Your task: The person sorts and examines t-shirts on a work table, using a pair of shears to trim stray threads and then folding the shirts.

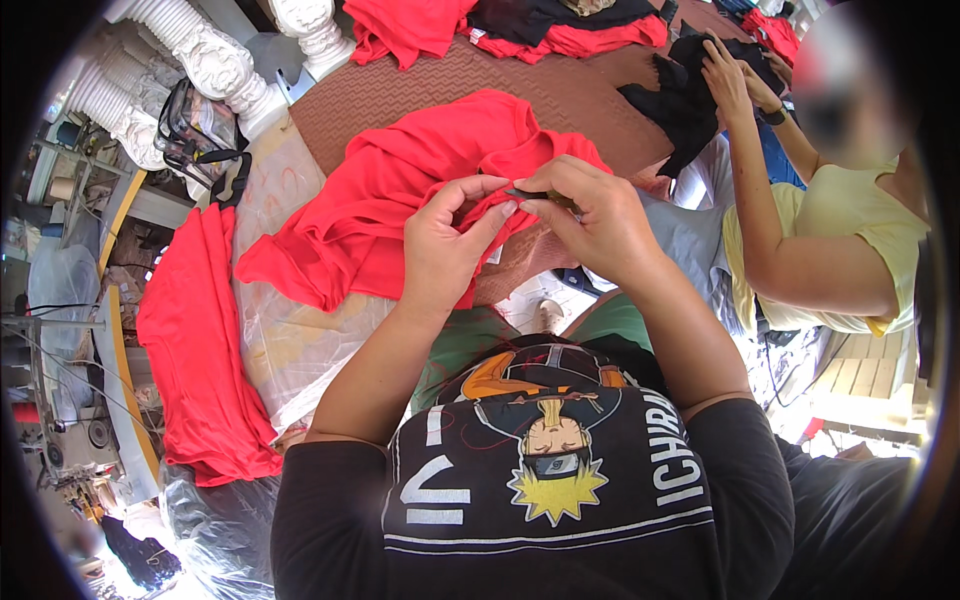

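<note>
A crumpled red garment [385, 190] lies across the table in front of me and hangs over its near edge. My left hand [447, 235] is closed in a pinch on a fold of the red cloth. Close beside it, my right hand [605, 220] is closed round small thread snips [521, 194], their dark pointed tip against the cloth between my thumbs. The handle is mostly covered by my right fingers, so I cannot tell whether the blades are apart.
On the right, a co-worker in a yellow top [835, 240] handles a black garment [690, 95]. Another red cloth [195, 350] hangs at the table's left edge. Red and black clothes [560, 35] lie on the brown textured mat [340, 105]. White ornate columns [215, 60] stand at the far left.
</note>
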{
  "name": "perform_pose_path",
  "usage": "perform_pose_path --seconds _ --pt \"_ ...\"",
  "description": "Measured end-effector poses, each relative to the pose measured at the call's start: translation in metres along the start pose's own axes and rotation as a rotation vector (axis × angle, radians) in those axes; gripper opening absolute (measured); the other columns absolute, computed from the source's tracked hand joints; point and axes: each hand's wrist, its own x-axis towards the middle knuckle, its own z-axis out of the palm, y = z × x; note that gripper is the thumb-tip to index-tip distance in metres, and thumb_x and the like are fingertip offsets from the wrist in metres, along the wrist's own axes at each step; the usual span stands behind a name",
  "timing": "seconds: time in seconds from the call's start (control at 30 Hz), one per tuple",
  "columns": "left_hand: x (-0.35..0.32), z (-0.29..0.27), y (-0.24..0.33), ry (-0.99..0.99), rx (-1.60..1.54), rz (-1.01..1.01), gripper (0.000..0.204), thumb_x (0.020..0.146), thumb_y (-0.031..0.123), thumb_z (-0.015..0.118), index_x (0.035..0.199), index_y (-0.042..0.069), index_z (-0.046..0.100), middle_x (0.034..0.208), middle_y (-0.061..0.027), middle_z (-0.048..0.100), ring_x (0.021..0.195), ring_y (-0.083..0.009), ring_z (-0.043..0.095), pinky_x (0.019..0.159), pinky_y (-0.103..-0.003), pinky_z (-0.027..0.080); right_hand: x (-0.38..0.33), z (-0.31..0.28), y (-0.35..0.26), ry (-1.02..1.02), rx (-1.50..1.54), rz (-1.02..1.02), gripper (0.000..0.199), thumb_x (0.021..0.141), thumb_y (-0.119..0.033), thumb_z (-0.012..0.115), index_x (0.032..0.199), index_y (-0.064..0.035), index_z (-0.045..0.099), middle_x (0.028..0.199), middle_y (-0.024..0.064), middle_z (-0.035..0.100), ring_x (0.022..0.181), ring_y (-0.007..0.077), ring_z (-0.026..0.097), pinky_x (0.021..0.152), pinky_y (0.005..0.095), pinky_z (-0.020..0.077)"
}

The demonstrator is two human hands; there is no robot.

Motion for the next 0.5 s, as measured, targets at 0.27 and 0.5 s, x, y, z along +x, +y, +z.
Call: perform_pose_path --seconds 0.27,0.5 --pt "-0.004 -0.003 -0.001 -0.016 0.011 -0.023 0.023 0.084 0.000 0.063 0.106 -0.003 0.059 0.101 -0.0084 0.064 0.093 -0.0110 0.060 0.083 -0.024 0.048 -0.002 0.001 -0.004 -0.009 0.005 0.012 0.017 0.076 -0.009 0.066 0.093 -0.0068 0.064 0.086 0.0069 0.063 0.071 0.0247 0.063 0.059 0.0328 0.0493" --pt "0.001 -0.009 -0.001 0.019 0.329 0.106 0.018 0.086 0.009 0.061 0.100 -0.002 0.065 0.098 -0.0056 0.066 0.092 -0.0118 0.059 0.083 -0.026 0.046 0.000 -0.004 -0.006 0.046 -0.033 0.064 0.026 0.075 -0.013 0.069 0.099 -0.0064 0.061 0.094 0.0094 0.062 0.077 0.0235 0.064 0.064 0.0324 0.0517"
